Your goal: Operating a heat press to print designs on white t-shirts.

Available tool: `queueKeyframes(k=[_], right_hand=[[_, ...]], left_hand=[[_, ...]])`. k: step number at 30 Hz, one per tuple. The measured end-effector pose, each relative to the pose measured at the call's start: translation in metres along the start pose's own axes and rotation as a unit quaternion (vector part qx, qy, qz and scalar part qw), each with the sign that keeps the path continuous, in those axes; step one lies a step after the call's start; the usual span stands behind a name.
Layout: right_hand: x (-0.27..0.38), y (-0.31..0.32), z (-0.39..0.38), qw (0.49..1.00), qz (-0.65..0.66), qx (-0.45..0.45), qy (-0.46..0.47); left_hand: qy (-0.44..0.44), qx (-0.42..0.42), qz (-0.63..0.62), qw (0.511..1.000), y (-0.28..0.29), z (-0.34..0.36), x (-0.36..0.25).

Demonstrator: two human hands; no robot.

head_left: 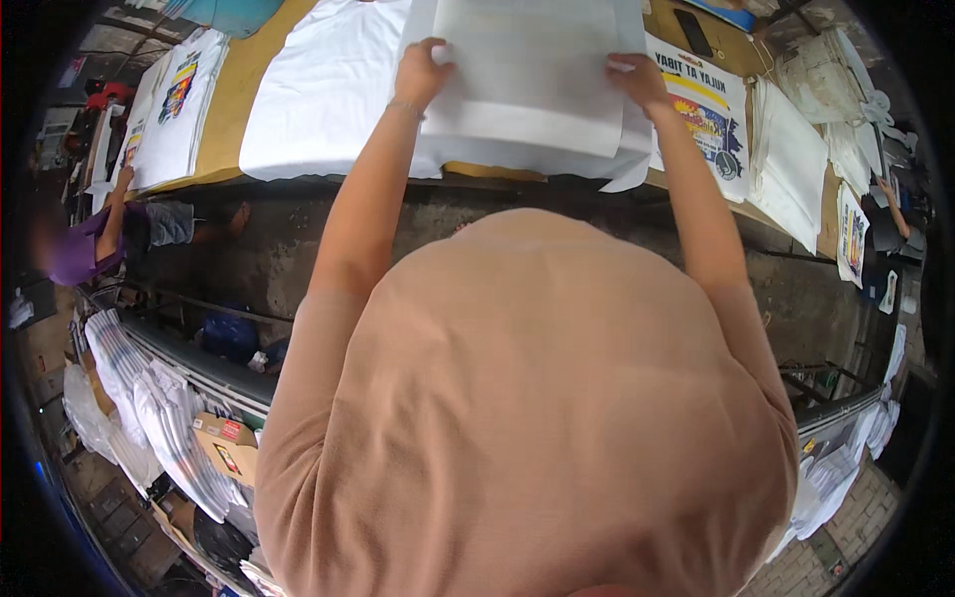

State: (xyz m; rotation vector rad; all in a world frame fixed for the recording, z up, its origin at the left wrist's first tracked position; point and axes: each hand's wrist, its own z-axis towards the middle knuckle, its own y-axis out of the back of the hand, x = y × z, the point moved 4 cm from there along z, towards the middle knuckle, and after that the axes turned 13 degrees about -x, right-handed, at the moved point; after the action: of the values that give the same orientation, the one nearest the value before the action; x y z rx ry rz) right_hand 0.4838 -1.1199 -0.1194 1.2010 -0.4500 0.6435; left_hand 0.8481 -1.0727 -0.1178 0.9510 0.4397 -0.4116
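A pale translucent sheet (pixel 532 85) lies over white cloth on the table in front of me, held at both side edges. My left hand (pixel 423 75) is closed at its left edge, with thumb and fingers toward the sheet. On the opposite edge, my right hand (pixel 640 82) has its fingers bent around the sheet's border. Under and beside the sheet is a white shirt-like cloth (pixel 318 90), spread flat. Just right of my right hand lies a sheet with a colourful mirrored print (pixel 706 119).
A dark phone (pixel 693 33) rests on the brown table (pixel 221 129). Stacked white sheets (pixel 786 159) hang near the right edge; printed white cloths (pixel 179 99) lie left. A person in purple (pixel 80 244) is at far left, another person (pixel 895 214) at far right. Behind are folded white cloths (pixel 179 428).
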Motion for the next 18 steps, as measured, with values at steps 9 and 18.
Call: queueKeyframes(k=[9, 18], right_hand=[[-0.002, -0.008, 0.034, 0.995, -0.007, 0.043, -0.088], [0.011, -0.02, 0.041, 0.991, -0.013, 0.079, -0.106]], left_hand=[[0.014, 0.041, -0.005, 0.999, -0.042, 0.034, 0.016], [0.11, 0.117, -0.013, 0.987, -0.037, 0.039, 0.033]])
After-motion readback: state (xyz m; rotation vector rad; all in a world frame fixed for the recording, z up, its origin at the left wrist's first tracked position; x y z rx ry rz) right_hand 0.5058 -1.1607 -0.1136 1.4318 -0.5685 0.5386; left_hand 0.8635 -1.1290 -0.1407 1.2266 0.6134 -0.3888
